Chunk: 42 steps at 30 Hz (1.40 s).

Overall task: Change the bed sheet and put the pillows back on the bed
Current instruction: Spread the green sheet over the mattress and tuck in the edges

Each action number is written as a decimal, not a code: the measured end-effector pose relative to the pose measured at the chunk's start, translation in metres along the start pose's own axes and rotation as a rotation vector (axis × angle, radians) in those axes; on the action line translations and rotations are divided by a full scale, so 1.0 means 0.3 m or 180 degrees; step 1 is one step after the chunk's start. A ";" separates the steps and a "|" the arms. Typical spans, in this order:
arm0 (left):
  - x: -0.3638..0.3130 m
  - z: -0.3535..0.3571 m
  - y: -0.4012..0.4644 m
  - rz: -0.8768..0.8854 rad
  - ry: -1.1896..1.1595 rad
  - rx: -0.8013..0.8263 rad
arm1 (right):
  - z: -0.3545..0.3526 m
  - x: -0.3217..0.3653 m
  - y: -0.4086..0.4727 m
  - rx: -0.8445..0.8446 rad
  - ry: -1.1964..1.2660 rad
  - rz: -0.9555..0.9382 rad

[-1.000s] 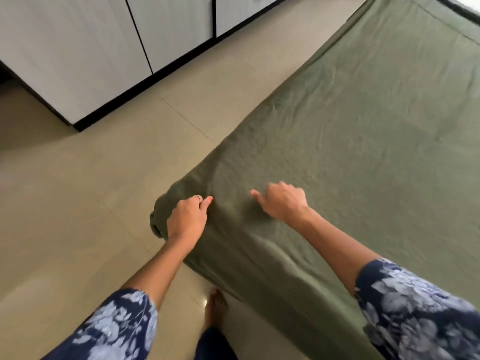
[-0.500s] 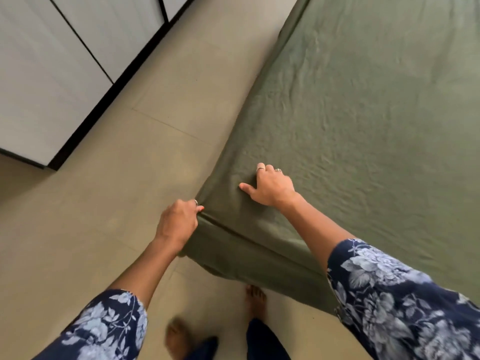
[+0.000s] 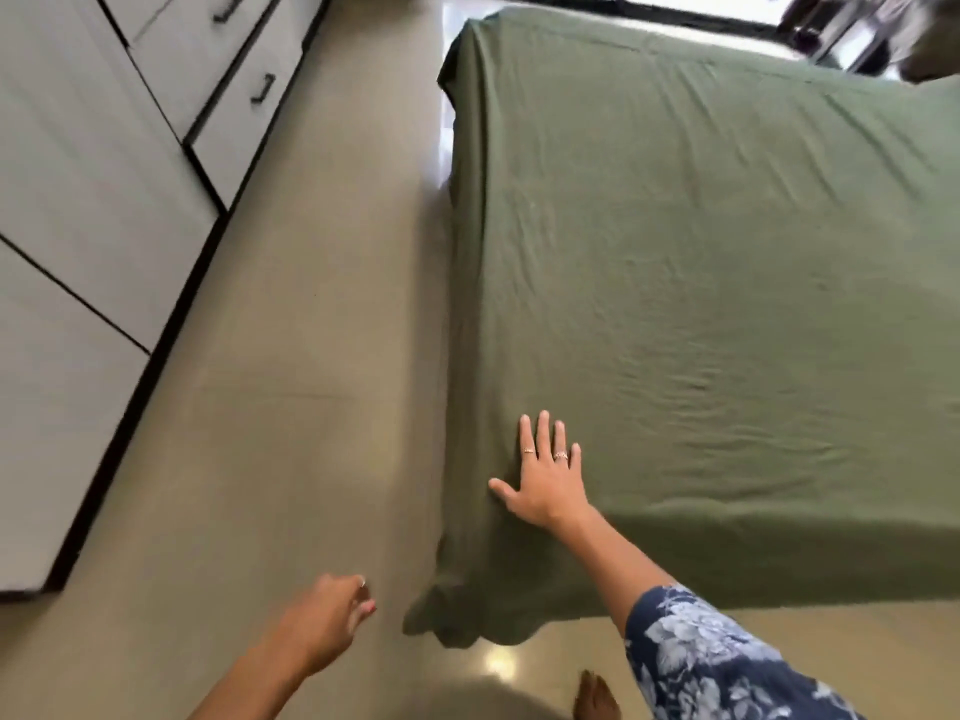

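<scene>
Olive-green cotton bed sheet (image 3: 701,283) runs lengthwise away; floor strip (image 3: 322,356) beside it; right hand (image 3: 545,480) flat, fingers spread at near corner; left hand (image 3: 332,623) loosely curled, holding nothing.

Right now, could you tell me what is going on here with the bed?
A person is making the bed. A green bed sheet is spread over the mattress, lightly wrinkled. The right hand lies flat on the sheet near the bed's near left corner, fingers straight. The left hand hovers off the bed above the floor, holding nothing. At that corner, loose sheet fabric hangs down in a bunch to the floor. No pillows are in view on the bed. White cabinets stand to the left.
</scene>
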<state>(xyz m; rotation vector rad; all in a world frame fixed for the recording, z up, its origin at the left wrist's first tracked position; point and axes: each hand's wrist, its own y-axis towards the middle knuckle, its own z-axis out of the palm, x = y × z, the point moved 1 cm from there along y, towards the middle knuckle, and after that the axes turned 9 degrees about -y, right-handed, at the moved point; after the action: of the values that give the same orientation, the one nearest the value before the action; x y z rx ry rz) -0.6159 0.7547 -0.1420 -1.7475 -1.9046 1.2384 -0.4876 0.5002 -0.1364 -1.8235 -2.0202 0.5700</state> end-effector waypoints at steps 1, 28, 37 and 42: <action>0.057 -0.032 -0.015 -0.0053 0.0112 0.0185 | -0.007 0.013 0.002 0.0002 0.0093 0.0052; -0.733 -0.786 0.805 0.2391 0.3122 -0.0234 | -0.132 -0.101 0.263 0.0536 0.0727 0.0230; -0.824 -0.723 0.878 0.3558 0.4643 0.0263 | -0.053 0.135 0.235 -0.0540 0.1109 0.1698; -0.855 -0.733 0.878 0.4026 0.5244 0.0403 | -0.098 0.220 0.192 -0.0664 0.1315 0.2425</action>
<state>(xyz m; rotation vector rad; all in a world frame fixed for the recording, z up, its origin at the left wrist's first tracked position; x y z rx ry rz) -0.2242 0.5828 -0.1168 -2.4518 0.2617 -0.2342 -0.4303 0.5725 -0.1416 -2.5746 -1.1157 0.1344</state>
